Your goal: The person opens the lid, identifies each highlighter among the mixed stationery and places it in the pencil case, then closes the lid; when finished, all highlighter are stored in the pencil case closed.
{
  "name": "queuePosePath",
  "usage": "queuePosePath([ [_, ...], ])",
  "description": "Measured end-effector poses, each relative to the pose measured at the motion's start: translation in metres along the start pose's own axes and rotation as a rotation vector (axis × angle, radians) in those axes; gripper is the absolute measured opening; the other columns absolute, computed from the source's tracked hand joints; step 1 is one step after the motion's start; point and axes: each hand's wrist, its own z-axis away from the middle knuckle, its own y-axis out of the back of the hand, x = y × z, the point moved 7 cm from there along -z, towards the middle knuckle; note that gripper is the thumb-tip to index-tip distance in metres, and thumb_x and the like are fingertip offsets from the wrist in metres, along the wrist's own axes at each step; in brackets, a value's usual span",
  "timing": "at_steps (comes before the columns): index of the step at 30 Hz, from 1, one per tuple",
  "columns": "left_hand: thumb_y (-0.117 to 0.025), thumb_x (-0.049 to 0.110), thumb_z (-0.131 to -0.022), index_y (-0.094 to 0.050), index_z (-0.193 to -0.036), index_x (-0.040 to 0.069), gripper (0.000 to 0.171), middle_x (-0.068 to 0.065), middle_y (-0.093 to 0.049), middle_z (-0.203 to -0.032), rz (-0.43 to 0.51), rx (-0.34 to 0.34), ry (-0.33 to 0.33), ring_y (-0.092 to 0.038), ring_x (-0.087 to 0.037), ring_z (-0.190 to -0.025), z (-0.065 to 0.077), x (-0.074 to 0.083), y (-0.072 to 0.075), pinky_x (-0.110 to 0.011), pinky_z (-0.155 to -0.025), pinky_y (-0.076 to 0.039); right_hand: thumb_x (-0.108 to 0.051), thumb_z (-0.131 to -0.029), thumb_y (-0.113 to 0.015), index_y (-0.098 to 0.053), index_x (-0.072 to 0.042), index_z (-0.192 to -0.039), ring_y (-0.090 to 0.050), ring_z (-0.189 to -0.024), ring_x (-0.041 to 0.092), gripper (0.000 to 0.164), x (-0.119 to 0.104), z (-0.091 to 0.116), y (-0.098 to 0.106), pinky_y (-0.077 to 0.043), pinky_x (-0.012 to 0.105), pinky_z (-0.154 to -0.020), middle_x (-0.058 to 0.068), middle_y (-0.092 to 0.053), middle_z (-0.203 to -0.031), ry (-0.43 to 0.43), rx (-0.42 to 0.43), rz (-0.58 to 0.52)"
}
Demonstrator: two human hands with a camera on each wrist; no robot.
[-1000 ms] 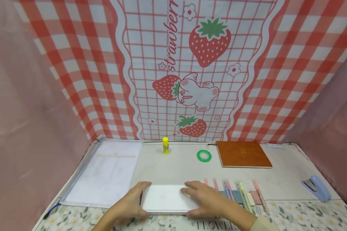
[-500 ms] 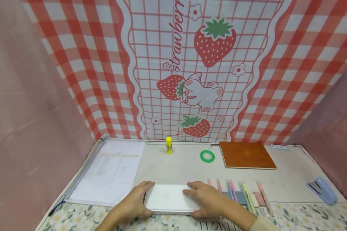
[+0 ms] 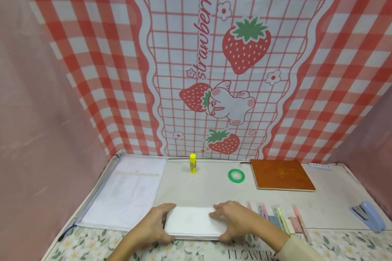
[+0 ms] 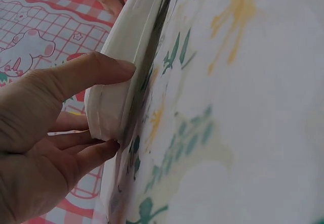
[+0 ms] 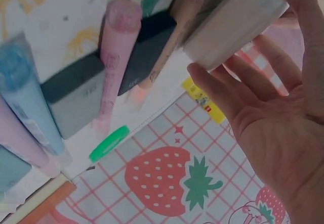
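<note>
Head view has the white box point(image 3: 193, 222) at the near side of the table point(image 3: 189, 190), left hand point(image 3: 152, 224) and right hand point(image 3: 237, 220) each pinching an end. Looks stiff, probably light and slightly slick, so both short ends seem the safest hold.

A pale beige cloth-covered table point(image 3: 189, 188) has a white floral near edge. Clockwise about its middle: upright yellow glue stick point(image 3: 193, 164) at 11, flat green tape ring point(image 3: 230, 179) at 1, brown leather-look notebook point(image 3: 281, 175) at 2, light-blue stapler point(image 3: 372, 216) and pastel tubular markers point(image 3: 282, 220) among small rectangular blocks point(image 3: 294, 225) at 4, clear plastic pouch of white printed sheets point(image 3: 127, 195) at 9.
</note>
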Motion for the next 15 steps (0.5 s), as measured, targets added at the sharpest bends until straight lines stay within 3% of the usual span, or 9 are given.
queuePosePath([
  [5,-0.089,0.022,-0.055,-0.042,-0.136,-0.003,0.097,-0.018,-0.047,-0.137,-0.029,-0.007,-0.011,-0.048,-0.038,-0.123,0.001,-0.001,0.001,-0.052,-0.106,-0.041,-0.038,-0.067,-0.077,-0.067,-0.015,-0.117,-0.061,-0.11,0.015,0.056,0.005,-0.001,0.006,-0.055,0.031,-0.094,0.005,-0.064,-0.12,0.049,0.021,-0.144],
  [7,-0.088,0.025,-0.058,-0.039,-0.138,-0.003,0.099,-0.02,-0.044,-0.14,0.008,-0.027,-0.023,-0.046,-0.04,-0.125,0.001,-0.001,0.002,-0.053,-0.106,-0.041,-0.039,-0.069,-0.077,-0.068,-0.016,-0.115,-0.061,-0.109,0.013,0.052,0.009,-0.001,0.009,-0.055,0.03,-0.094,0.001,-0.065,-0.118,0.059,0.034,-0.19],
  [12,-0.081,0.024,-0.07,-0.039,-0.138,-0.004,0.084,-0.02,-0.045,-0.139,0.127,-0.016,-0.051,-0.047,-0.038,-0.125,-0.001,-0.003,0.006,-0.039,-0.104,-0.046,-0.04,-0.074,-0.075,-0.069,-0.018,-0.113,-0.059,-0.111,0.012,0.045,0.018,0.0,0.014,-0.053,0.032,-0.097,-0.007,-0.066,-0.114,0.059,0.032,-0.309],
  [15,-0.076,0.015,-0.076,-0.043,-0.136,-0.002,0.07,-0.019,-0.05,-0.134,0.126,0.02,-0.051,-0.053,-0.035,-0.12,-0.002,-0.005,0.006,-0.032,-0.098,-0.052,-0.04,-0.076,-0.074,-0.071,-0.02,-0.11,-0.06,-0.107,0.01,0.04,0.022,-0.001,0.017,-0.055,0.029,-0.093,-0.01,-0.067,-0.111,0.043,0.012,-0.368],
])
